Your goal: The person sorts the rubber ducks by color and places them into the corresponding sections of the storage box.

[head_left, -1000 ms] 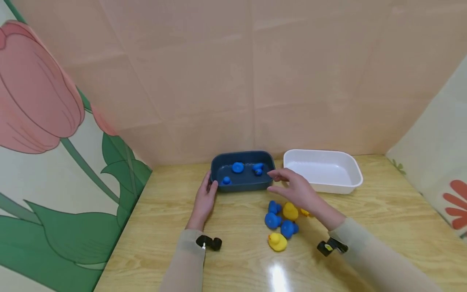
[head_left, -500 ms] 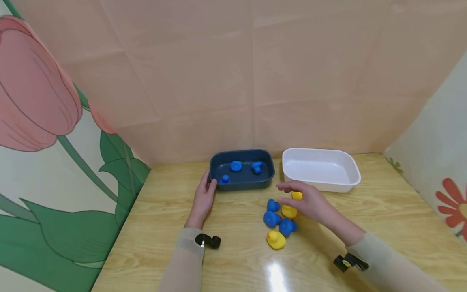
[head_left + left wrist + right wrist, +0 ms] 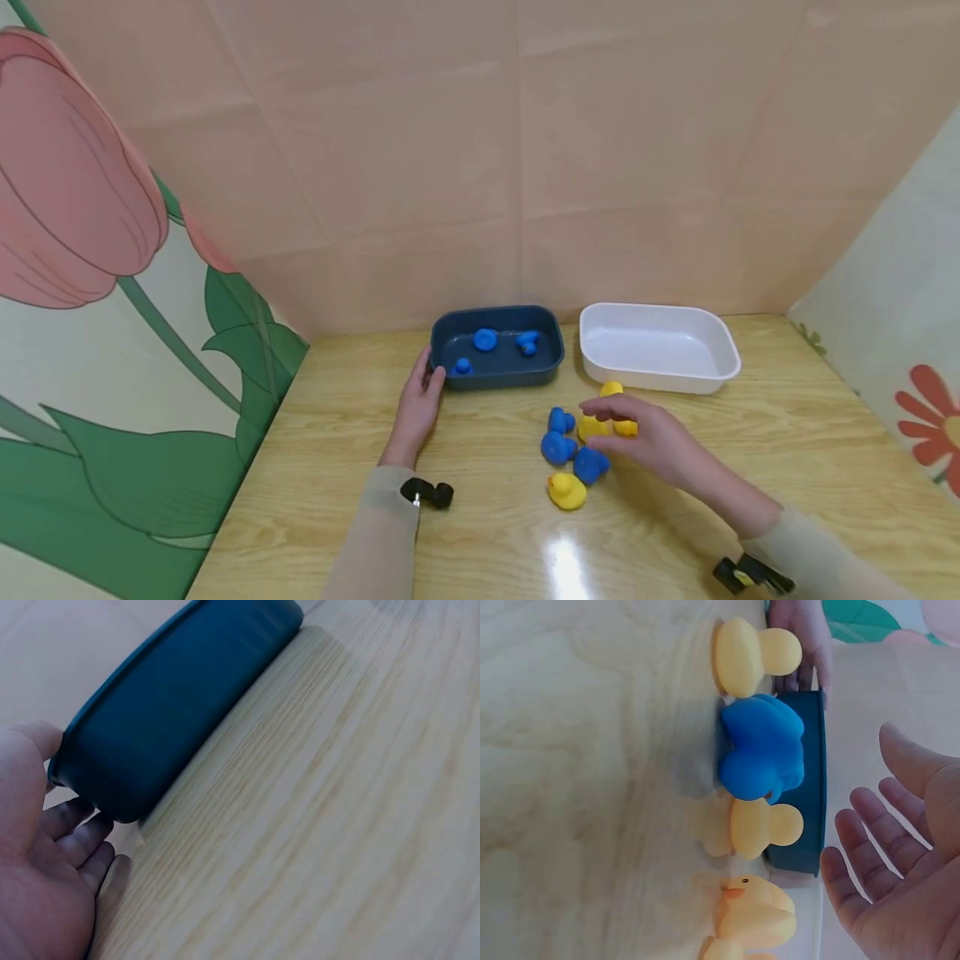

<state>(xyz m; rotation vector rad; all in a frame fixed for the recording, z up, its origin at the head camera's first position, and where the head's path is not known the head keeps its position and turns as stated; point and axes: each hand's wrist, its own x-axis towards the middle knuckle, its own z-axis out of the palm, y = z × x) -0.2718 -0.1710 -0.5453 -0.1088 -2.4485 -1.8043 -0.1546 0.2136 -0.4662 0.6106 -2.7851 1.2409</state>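
Note:
My left hand (image 3: 418, 408) holds the left end of the dark blue tray (image 3: 498, 382), thumb by its near corner and fingers along its side. In the left wrist view, the thumb meets the tray's rim and the fingers sit lower on its wall. Three blue toys lie in the tray, including a blue duck (image 3: 528, 342). Over the cluster of rubber ducks, my right hand (image 3: 652, 437) hovers with thumb and fingers apart, holding nothing. Beside it are yellow ducks (image 3: 592, 430) and several blue ones, such as a blue duck (image 3: 591, 465). A yellow duck (image 3: 567, 492) lies nearest me.
A white tray (image 3: 660, 382) stands to the right of the dark blue one, with a small gap between them. Behind both rises a pinkish backdrop (image 3: 450, 167). The wooden table (image 3: 322, 500) runs to printed side panels at left and right.
My right hand has drawn back from the dark blue tray's right end, moving right and toward me over the ducks. More yellow ducks show now. My left hand stays at the tray.

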